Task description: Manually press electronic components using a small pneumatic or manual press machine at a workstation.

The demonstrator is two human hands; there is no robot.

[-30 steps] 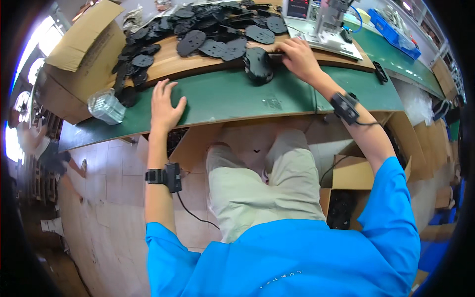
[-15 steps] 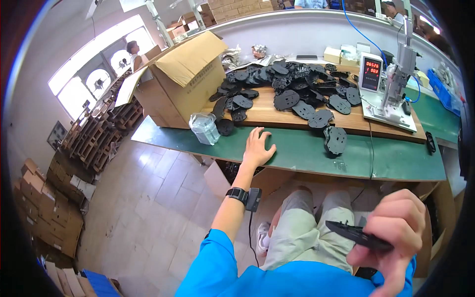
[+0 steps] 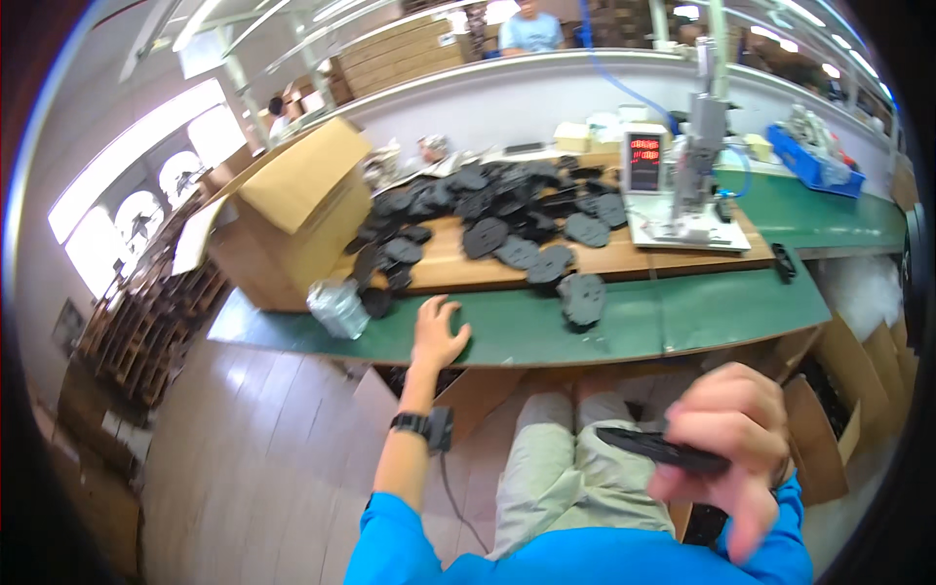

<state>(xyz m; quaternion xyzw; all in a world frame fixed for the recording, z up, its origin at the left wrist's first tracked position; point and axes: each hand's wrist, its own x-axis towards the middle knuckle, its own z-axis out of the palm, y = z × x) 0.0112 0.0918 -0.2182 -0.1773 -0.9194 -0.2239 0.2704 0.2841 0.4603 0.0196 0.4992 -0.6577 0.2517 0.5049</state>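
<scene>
My right hand [image 3: 733, 437] is closed round one edge of a flat black plastic part [image 3: 655, 448], held nearly edge-on above my lap. On the near strip of the green table [image 3: 497, 331], my left hand [image 3: 439, 336] rests with its fingers apart and nothing in it. Beyond that hand lies a heap of oval black plastic parts [image 3: 486, 239] on a wooden board [image 3: 444, 255]. A single black part [image 3: 583, 298] hangs over the board's front edge onto the green surface. Left of my left hand sits a clear plastic bag [image 3: 337, 309] with contents I cannot make out.
An opened cardboard box [image 3: 283, 234] stands at the table's left. On the board's right is a bench press [image 3: 697, 146] with a red-digit display [image 3: 644, 161]. A blue bin [image 3: 819, 166] sits farther right. Open cartons [image 3: 817, 439] stand below the table. A person [image 3: 529, 32] is beyond the partition.
The head view has turned right and tilted up, so the table appears lower and farther left. My right hand still holds the black part; my left hand stays at the table's front.
</scene>
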